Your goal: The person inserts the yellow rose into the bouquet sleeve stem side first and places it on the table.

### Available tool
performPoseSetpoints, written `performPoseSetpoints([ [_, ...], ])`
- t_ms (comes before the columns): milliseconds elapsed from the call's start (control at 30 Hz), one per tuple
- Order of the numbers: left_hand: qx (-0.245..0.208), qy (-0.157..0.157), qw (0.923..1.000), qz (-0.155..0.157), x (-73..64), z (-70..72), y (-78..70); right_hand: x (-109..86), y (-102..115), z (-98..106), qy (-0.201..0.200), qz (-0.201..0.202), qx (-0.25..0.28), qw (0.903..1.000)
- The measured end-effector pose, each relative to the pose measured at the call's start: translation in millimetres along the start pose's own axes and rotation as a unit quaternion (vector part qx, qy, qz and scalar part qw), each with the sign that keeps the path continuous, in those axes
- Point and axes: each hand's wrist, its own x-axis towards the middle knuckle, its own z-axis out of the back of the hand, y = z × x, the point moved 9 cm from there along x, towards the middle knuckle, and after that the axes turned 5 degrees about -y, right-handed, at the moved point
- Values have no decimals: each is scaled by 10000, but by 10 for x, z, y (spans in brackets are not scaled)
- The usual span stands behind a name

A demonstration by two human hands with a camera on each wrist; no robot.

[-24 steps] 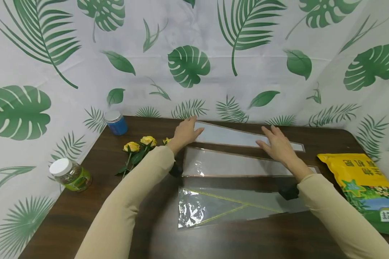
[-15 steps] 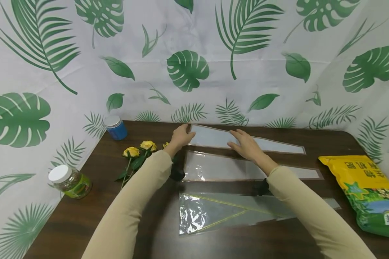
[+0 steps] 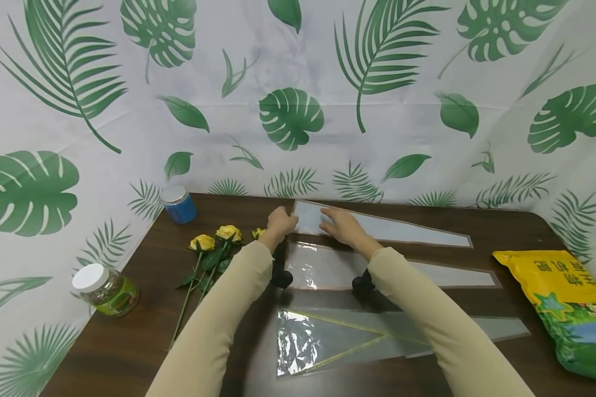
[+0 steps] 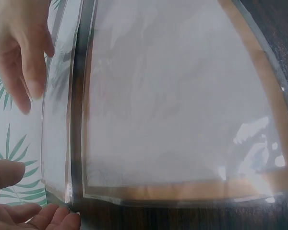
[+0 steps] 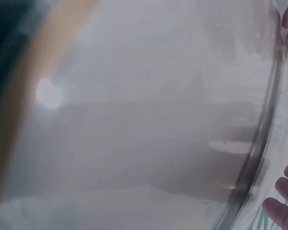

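Three flat, tapered clear plastic sleeves lie in rows on the dark table. The farthest sleeve (image 3: pixel 392 227) has a white panel with a copper-coloured border, as does the middle sleeve (image 3: pixel 323 267). Yellow lines cross the nearest sleeve (image 3: pixel 338 336). My left hand (image 3: pixel 281 222) is at the wide left end of the farthest sleeve; in the left wrist view its fingers (image 4: pixel 45 216) are loosely bent, thumb apart. My right hand (image 3: pixel 345 226) is over the farthest sleeve, fingers pointing left; in the right wrist view its fingers (image 5: pixel 285 191) are spread. Neither hand visibly grips anything.
Yellow roses (image 3: pixel 202 242) lie left of my left arm. A blue jar (image 3: pixel 180 208) and a white-lidded jar (image 3: pixel 106 289) stand farther left. A yellow and green bag (image 3: pixel 566 309) lies at the right. A leaf-print cloth (image 3: pixel 298 82) hangs behind the table.
My right hand has moved left along the farthest sleeve, closer to my left hand. The left hand has shifted slightly left to the sleeve's end. The camera view has tilted up a little.
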Motion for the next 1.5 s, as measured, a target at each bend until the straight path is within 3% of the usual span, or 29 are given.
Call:
performPoseSetpoints([
  [233,126,-144,9998,80,-42,3,12,39,54,-140,224,155,-424,9987],
  [567,243,-191,9995,104,-42,12,21,25,14,-212,484,-198,-742,9959],
  [667,173,-209,9996,54,19,-6,60,11,26,-209,493,-211,-783,9955],
  [800,126,-479,9987,-97,627,-294,408,-1,31,-191,501,-280,-837,9948],
  [900,50,-531,9986,-12,787,-397,506,0,28,-187,502,-302,-855,9946],
  [1033,-382,-396,9983,173,225,-183,180,3,10,-184,434,-273,-791,9955],
  [1133,-930,-444,9945,184,-9,-103,45,7,-13,-156,182,-236,-577,9979],
  [1233,-1423,-415,9888,198,-46,-125,24,17,-43,-108,-260,-228,-109,9993],
  [1500,-1225,-360,9917,-139,-92,-217,0,12,-56,56,-1247,-529,1225,9832],
])
